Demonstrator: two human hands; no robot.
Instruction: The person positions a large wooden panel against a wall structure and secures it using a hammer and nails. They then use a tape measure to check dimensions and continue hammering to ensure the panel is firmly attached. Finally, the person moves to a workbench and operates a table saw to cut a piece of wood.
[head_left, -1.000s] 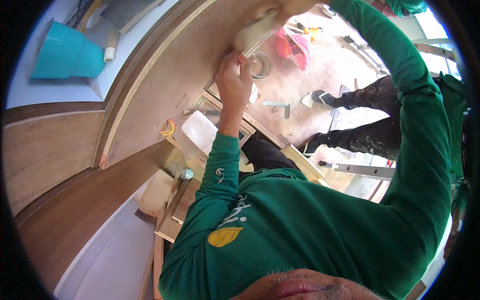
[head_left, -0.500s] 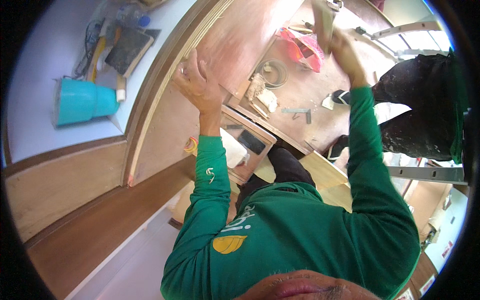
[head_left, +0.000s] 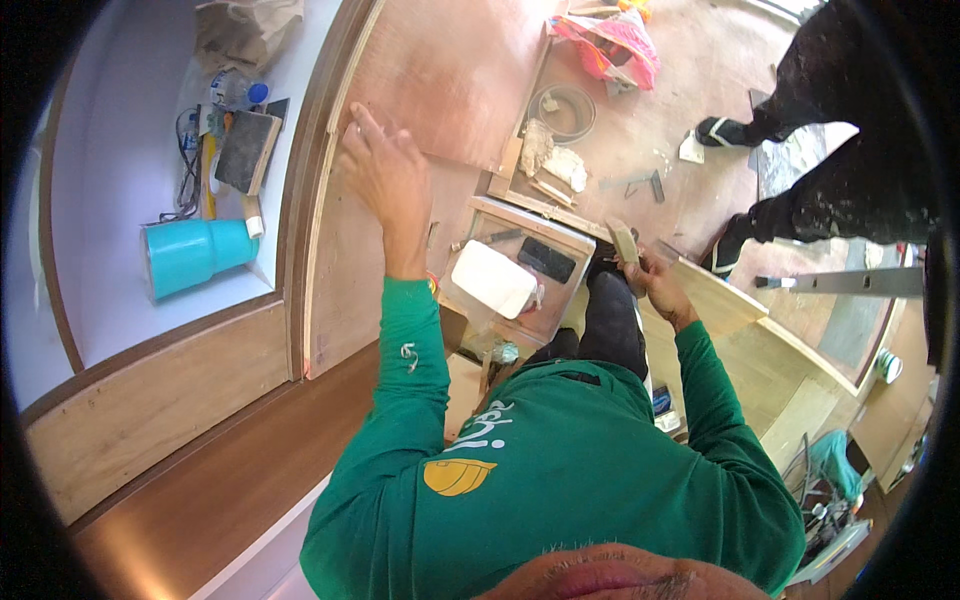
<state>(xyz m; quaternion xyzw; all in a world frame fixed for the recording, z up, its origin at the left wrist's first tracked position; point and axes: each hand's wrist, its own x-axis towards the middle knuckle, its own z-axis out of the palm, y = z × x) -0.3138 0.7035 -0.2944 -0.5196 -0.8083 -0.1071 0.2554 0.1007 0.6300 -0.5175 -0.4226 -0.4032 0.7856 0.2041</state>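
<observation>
Gripping a block (head_left: 622,241) in the right hand (head_left: 666,290), spreading the empty left hand (head_left: 388,170) over the board (head_left: 450,80); might knock the phone (head_left: 547,260) by swinging left across the tray (head_left: 540,222)

This place seems to be a room under carpentry and finishing work. A large plywood panel (head_left: 450,75) shows its raw edge, and pale crumbs lie on the brown floor (head_left: 700,85) near a metal square (head_left: 657,187). An aluminium ladder (head_left: 855,282) lies or stands at the right, and a co-worker's dark trousers (head_left: 800,210) carry many whitish stains, like paint or plaster.
</observation>
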